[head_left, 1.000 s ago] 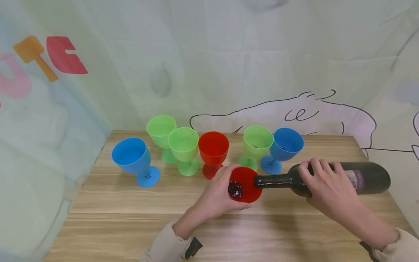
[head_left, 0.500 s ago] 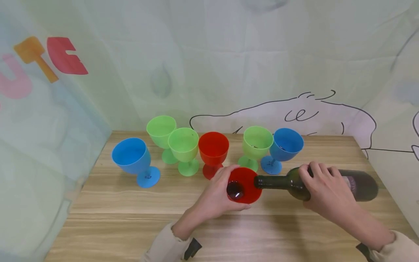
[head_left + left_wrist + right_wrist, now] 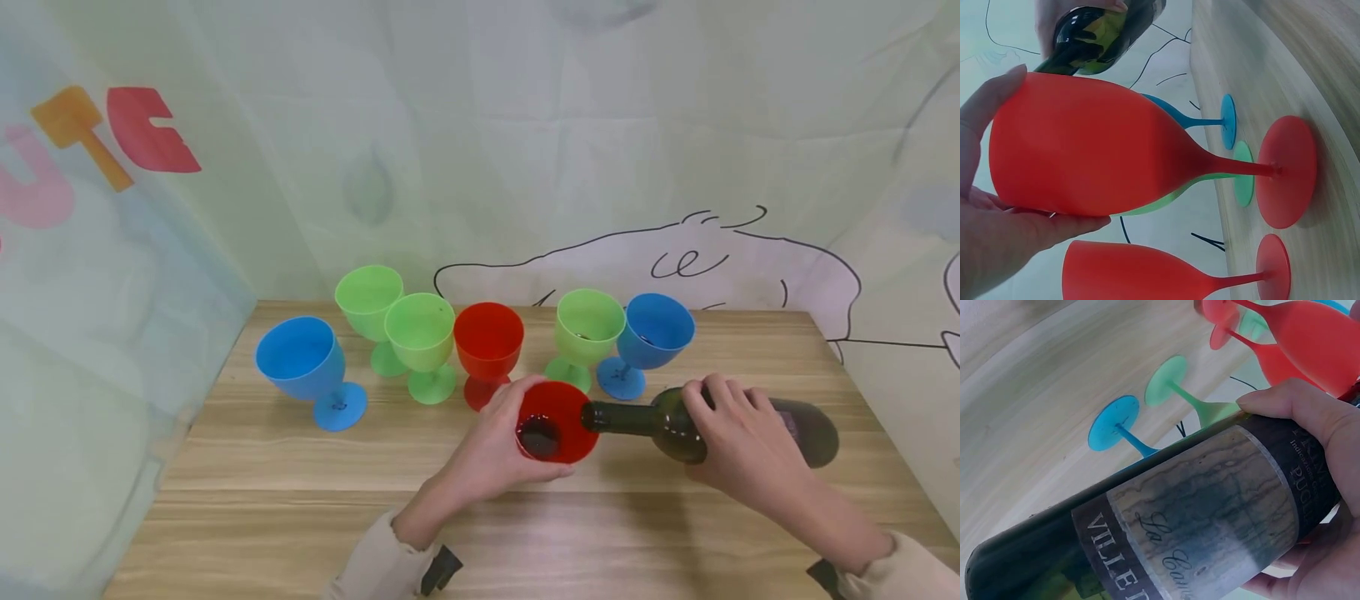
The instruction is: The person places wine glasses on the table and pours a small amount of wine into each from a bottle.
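My left hand (image 3: 491,450) grips the bowl of a red plastic goblet (image 3: 572,417), thumb on one side and fingers on the other. Dark liquid (image 3: 538,437) lies in the bowl. In the left wrist view the goblet (image 3: 1097,150) has its foot close to the table; I cannot tell whether it touches. From the right, a dark green wine bottle (image 3: 678,429) reaches over with its mouth at the goblet's rim. My right hand (image 3: 753,446) wraps around the bottle's body. Its label (image 3: 1204,512) faces the right wrist camera. No stream between bottle and goblet is visible.
Behind my hands stand a second red goblet (image 3: 489,337), green goblets (image 3: 422,333) and blue goblets (image 3: 303,362), several in all. A little dark liquid shows in the right-hand green goblet (image 3: 591,321) and blue goblet (image 3: 660,333). A printed cloth (image 3: 510,167) hangs behind the wooden table (image 3: 285,500).
The bottle's base end has swung left and looks lower, while its mouth stays by the rim. My right hand has shifted slightly left. The liquid's surface has gone from rippled to smooth.
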A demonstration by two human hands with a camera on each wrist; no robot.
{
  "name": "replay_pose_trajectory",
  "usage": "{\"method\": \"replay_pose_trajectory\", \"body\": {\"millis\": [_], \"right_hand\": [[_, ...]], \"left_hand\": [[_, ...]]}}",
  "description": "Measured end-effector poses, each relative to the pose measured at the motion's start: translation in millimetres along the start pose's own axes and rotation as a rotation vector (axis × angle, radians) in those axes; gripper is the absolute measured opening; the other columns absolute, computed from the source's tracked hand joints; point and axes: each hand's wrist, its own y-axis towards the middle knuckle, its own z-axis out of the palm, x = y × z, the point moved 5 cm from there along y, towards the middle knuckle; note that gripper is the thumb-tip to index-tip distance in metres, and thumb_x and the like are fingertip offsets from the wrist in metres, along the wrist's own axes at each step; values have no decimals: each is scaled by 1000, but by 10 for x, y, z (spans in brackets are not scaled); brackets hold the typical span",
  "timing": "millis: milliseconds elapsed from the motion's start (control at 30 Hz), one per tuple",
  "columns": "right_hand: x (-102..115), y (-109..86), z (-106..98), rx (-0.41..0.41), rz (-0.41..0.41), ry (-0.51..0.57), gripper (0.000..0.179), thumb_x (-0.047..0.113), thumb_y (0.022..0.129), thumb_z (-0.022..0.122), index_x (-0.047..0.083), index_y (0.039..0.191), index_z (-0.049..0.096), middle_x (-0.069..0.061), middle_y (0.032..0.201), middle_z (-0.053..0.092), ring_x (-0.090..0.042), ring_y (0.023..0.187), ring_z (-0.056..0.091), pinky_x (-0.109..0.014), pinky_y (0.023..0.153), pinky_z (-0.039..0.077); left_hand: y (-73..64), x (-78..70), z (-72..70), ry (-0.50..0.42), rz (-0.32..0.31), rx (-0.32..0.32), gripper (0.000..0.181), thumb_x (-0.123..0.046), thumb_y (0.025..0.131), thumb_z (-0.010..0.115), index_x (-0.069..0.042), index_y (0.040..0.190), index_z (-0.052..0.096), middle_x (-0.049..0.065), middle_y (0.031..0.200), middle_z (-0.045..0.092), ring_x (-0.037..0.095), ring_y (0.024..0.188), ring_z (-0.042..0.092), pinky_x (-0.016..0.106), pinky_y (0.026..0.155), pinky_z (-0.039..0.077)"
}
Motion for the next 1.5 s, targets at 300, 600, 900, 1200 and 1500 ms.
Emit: {"method": "replay_pose_trajectory", "body": {"millis": [300,600,900,1200,1500], "right_hand": [[-81,-31,36,-32,82,121,85,26,37,90,-4,103,46,-23,93,51,-38,85,53,-54,71,41],[-316,-71,36,-172,179,314,76,15,39,87,-7,98,45,-22,87,50,-37,72,53,-52,61,44],[-598,-187,131,-291,337,562,76,1,45,83,-13,106,39,-26,92,48,-39,80,48,-49,65,38],[-766,-321,201,-296,547,635,79,4,54,83,-13,115,35,-30,102,46,-42,89,47,-37,69,34],[-884,-406,274,-291,657,637,80,12,61,82,-10,121,34,-30,106,48,-38,90,47,-28,65,31]], "left_hand": [[-8,37,-43,-33,-24,-26,83,-22,65,82,-13,132,35,0,124,46,18,114,43,38,80,50],[-25,87,-94,-49,-9,-48,82,-22,64,83,-16,131,36,-2,122,47,16,114,43,38,79,50],[-39,118,-126,-46,-18,-66,83,-22,64,83,-12,132,35,-1,123,47,19,114,42,40,81,49],[-14,106,-117,-46,-50,-52,82,-24,66,81,-12,132,35,1,124,46,20,114,43,41,79,50],[131,90,33,-50,-54,-10,79,-25,67,81,-12,132,36,-1,123,47,18,113,44,35,78,50]]}}
